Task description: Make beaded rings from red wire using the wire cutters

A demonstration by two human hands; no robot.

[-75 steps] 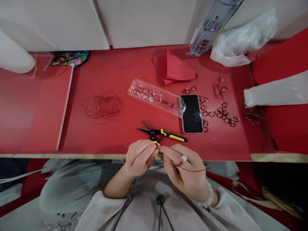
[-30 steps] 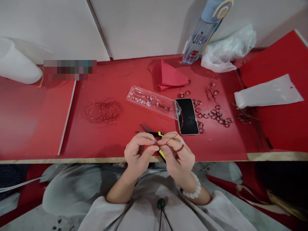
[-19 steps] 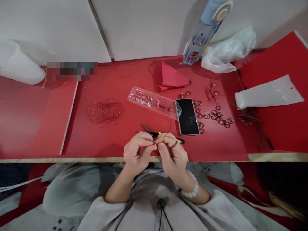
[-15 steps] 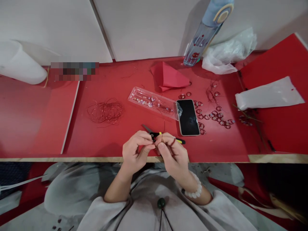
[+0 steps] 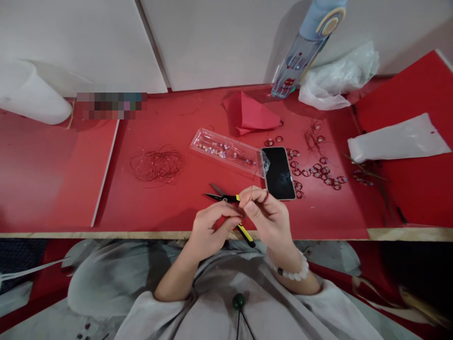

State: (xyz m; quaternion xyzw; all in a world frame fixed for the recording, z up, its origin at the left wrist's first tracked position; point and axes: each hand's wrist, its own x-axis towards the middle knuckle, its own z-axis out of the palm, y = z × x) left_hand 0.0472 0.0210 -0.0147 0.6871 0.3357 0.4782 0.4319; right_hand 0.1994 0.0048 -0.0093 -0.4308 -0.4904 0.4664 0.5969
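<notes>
The right hand (image 5: 271, 218) is nearly closed, its thumb and forefinger pinching a thin red cord (image 5: 251, 191) whose loose end rises from the fingertips toward twelve o'clock. The left hand (image 5: 211, 231) is half curled, thumb and forefinger tips almost together just beside the right; what lies between them is too small to tell.

Beneath the hands, on the red table (image 5: 170, 210), lie black-and-yellow snips (image 5: 225, 199), blades parted and pointing to ten o'clock, with one handle coming out at five o'clock.

Taken from the hands, a clear plastic tray (image 5: 228, 162) lies near at eleven o'clock, small pale beads (image 5: 219, 152) inside. Its end meets the corner of a smartphone (image 5: 279, 174) at two o'clock. Beyond the phone, in much the same direction, dark red beaded rings (image 5: 325, 174) are scattered. A tangled coil of red cord (image 5: 155, 165) lies at ten o'clock, folded red paper (image 5: 249, 115) at twelve, and a blue water bottle (image 5: 295, 59) farther off at one.
</notes>
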